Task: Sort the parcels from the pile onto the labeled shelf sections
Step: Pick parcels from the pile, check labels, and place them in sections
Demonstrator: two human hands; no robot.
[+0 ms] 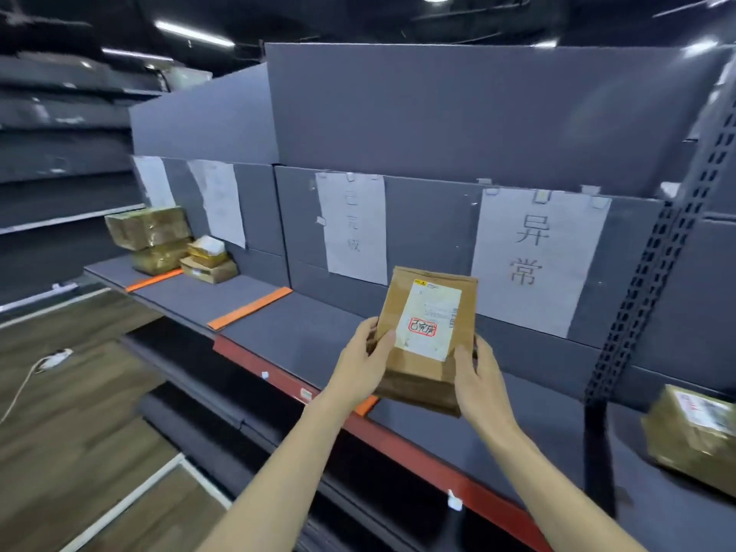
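Observation:
I hold a brown cardboard parcel (422, 376) upright in front of the grey shelf (302, 332), its white label with a red stamp facing me. My left hand (364, 364) grips its left edge and my right hand (480, 380) grips its lower right corner. The parcel hangs above the shelf, between two paper signs on the back wall: a faint one (354, 229) to the left and a bold one (537, 256) to the right. Orange strips (251, 308) divide the shelf into sections.
Several taped brown parcels (159, 241) are stacked at the shelf's far left end under two more paper signs. Another parcel (697, 432) lies on the shelf at the far right, past a perforated upright (637, 304). Below is wood-pattern floor with a white cable (44, 364).

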